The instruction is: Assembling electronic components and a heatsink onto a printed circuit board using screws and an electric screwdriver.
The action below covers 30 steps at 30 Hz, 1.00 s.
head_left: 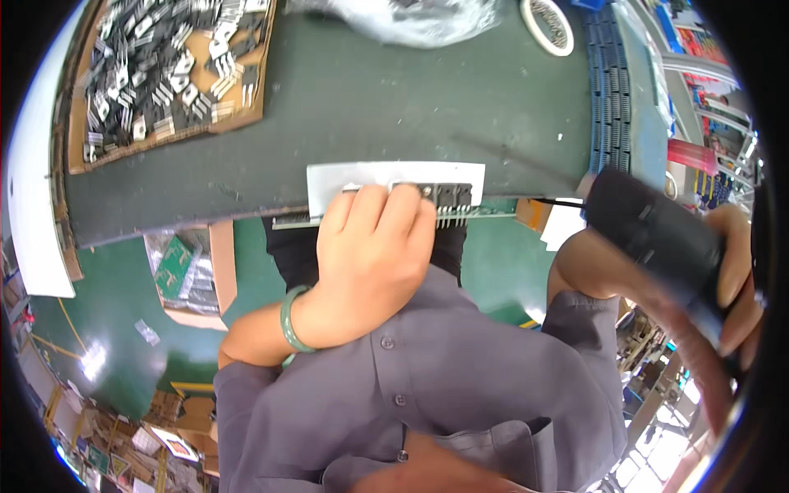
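My left hand [374, 234], with a green bangle at its wrist, is closed over a white plate [353, 175] at the near table edge. Its curled fingertips press at a row of black transistors [454, 195], whose thin metal legs stick out toward me. The fingers hide the left part of that row. Raised at the right, my right hand [734, 275] is wrapped round a black electric screwdriver [649, 226]. Its long thin shaft points left above the table, smeared by motion; the tip is too blurred to place exactly.
A cardboard tray [238, 119] of loose transistors stands at the far left. A clear plastic bag [411, 25] and white ring [548, 29] lie at the back. Black slotted strips [610, 90] line the right side. Below the table, an open carton [223, 275] holds a green circuit board [174, 267].
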### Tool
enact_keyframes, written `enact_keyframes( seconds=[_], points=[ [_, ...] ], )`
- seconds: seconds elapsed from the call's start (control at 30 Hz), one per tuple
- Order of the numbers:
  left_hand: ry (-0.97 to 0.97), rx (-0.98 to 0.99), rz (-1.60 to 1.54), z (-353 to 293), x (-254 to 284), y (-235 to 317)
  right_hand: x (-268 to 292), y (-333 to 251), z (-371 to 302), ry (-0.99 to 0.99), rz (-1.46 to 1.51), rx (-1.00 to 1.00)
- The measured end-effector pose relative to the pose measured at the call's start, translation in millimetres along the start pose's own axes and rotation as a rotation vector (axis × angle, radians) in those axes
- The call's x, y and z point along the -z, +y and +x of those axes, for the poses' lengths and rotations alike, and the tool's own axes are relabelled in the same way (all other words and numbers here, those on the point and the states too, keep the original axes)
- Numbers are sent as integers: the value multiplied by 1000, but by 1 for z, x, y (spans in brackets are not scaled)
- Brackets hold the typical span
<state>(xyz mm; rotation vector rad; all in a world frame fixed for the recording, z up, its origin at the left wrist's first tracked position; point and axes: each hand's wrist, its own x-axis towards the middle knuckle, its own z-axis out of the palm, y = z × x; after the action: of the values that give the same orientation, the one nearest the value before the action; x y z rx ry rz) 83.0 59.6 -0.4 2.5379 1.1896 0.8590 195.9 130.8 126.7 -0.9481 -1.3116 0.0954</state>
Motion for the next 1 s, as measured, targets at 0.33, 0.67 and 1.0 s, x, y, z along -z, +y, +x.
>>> enact_keyframes(
  seconds=[0.33,0.67,1.0],
  points=[
    [11,-209,12,12,-10,15,93,145,91,179,270,394],
    [26,-215,-48,14,-10,12,58,188,83,260,161,158],
    [37,-195,-101,11,-7,10,93,145,98,298,292,263]
  ],
)
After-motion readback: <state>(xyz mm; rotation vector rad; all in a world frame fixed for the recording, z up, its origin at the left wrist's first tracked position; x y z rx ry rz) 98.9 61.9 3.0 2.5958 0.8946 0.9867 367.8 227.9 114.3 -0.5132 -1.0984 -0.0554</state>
